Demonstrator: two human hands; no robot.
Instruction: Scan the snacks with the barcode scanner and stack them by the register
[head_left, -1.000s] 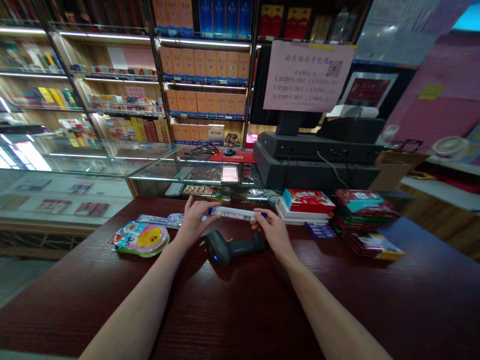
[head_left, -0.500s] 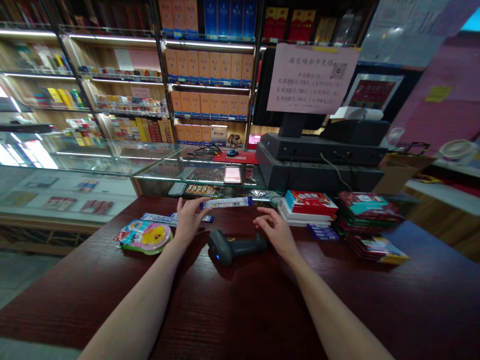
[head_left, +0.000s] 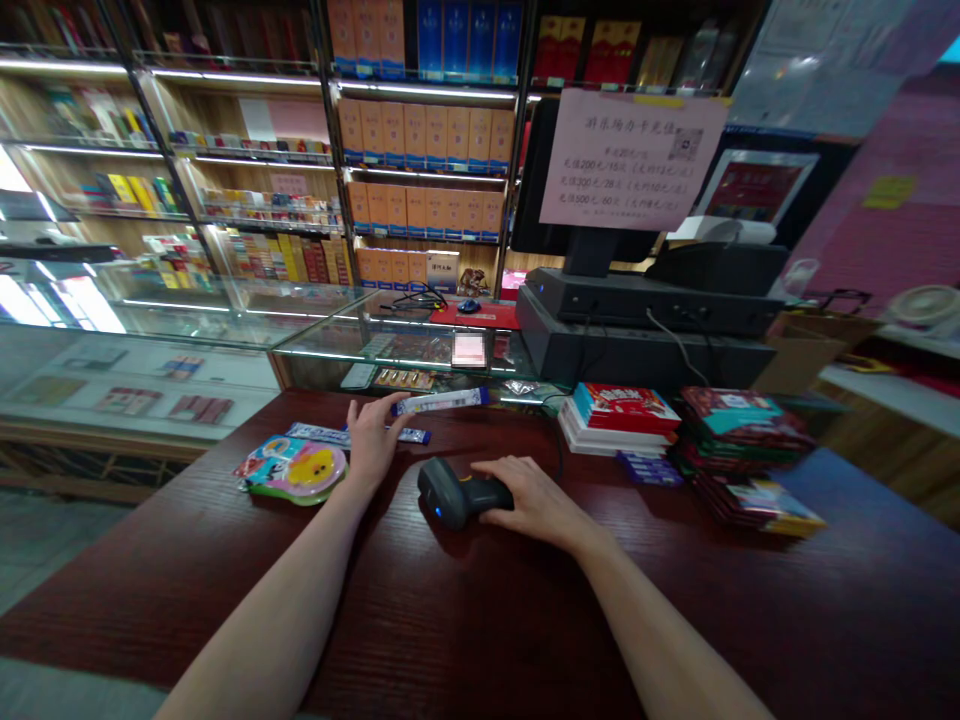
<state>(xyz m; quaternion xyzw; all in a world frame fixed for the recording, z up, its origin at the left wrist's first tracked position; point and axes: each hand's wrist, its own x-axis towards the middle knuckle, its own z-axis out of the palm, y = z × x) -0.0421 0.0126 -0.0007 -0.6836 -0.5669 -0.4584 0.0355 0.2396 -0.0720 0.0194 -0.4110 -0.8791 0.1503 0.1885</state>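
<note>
My left hand [head_left: 372,440] pinches one end of a slim white and blue stick packet [head_left: 442,402], held up above the dark wood counter. Around the handle of a black barcode scanner [head_left: 450,495] my right hand [head_left: 534,500] is closed; the scanner rests on the counter, its head to the left with a small blue light lit. Other blue and white stick packets [head_left: 319,433] lie behind and beside my left hand, partly hidden by it. Left of that wrist is a colourful toy-like blister pack [head_left: 300,470] with a yellow animal shape.
To the right, red and white boxes [head_left: 626,415], small purple packets [head_left: 649,468] and a stack of dark red packages [head_left: 742,430] stand on the counter [head_left: 450,630]. A glass display case [head_left: 337,345] borders the back, with a monitor bearing a pink sign [head_left: 630,160] beyond.
My right hand has come down and left onto the scanner's handle and closed around it. The stick packet in my left hand has shifted slightly left and tilted.
</note>
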